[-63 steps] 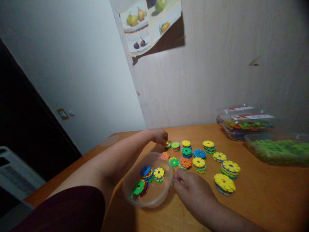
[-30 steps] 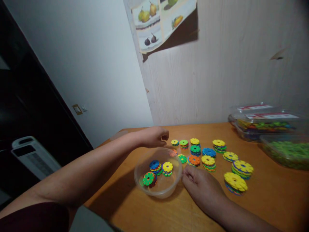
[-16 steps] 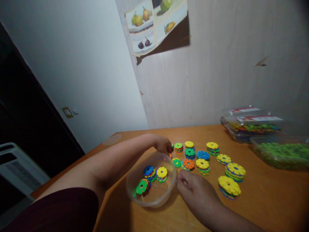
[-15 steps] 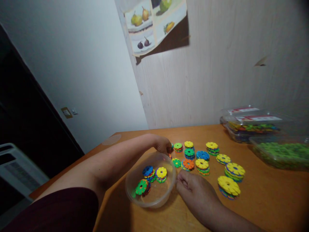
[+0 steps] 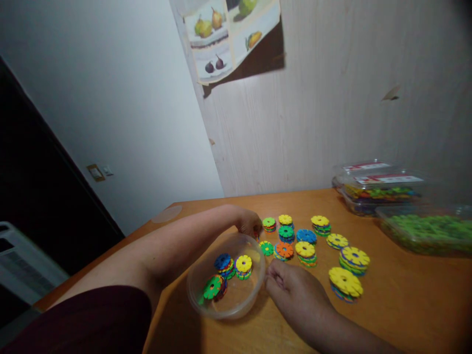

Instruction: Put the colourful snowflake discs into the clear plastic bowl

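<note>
Bowl, lower centre: holds three disc stacks. Right hand, lower right: closed on bowl's rim, presumably steadying it. Left hand, mid-frame: curled downward beside piles on table; hold hidden, cannot tell.

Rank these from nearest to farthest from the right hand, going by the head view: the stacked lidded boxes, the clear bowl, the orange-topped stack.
From the right hand:
1. Clear bowl: immediately to its left, rim right at the fingers.
2. Orange-topped stack: just beyond it on the table.
3. Stacked lidded boxes: far right, back by the wall.
</note>
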{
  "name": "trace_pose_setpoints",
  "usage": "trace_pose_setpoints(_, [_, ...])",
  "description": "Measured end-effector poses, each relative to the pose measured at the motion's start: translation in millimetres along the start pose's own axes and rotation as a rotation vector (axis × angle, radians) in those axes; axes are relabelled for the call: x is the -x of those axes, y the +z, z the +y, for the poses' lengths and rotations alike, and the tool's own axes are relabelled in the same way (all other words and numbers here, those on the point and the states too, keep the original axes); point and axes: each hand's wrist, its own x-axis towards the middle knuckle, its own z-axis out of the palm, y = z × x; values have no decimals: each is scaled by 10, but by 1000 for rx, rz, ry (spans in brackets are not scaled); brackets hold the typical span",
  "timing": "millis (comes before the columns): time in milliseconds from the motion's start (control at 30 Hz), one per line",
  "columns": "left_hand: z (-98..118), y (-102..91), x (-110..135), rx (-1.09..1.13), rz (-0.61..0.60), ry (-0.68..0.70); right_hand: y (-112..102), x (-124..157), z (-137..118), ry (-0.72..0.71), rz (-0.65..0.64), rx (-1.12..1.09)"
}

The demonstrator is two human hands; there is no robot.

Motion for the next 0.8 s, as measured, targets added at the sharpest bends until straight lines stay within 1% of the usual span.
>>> trace_pose_setpoints(200, [-53, 12, 45, -38, 51, 19, -8, 0, 4, 1, 4, -3])
trace_pose_setpoints(333, [-58, 0, 125, -77, 89, -21, -12, -16, -2, 3, -2, -5])
trace_pose_setpoints(400, [-58, -26, 195, -59, 132, -47, -14, -17, -9, 3, -3, -8])
trace_pose_setpoints(467, [-68, -61, 283, -43, 205, -60, -24, -10, -20, -8, -8, -25])
trace_pose_setpoints(567, [-100, -110, 430, -51, 298, -74, -57, 11, -46, -60, -61, -86])
trace_pose_setpoints(667, [-127, -130, 578, -25, 329, -107, -88, 39, -77, -112, -102, -83])
trace_pose_setpoints(800, [-118, -123, 742, 3, 346, -155, -101, 80, -121, -192, -123, 23])
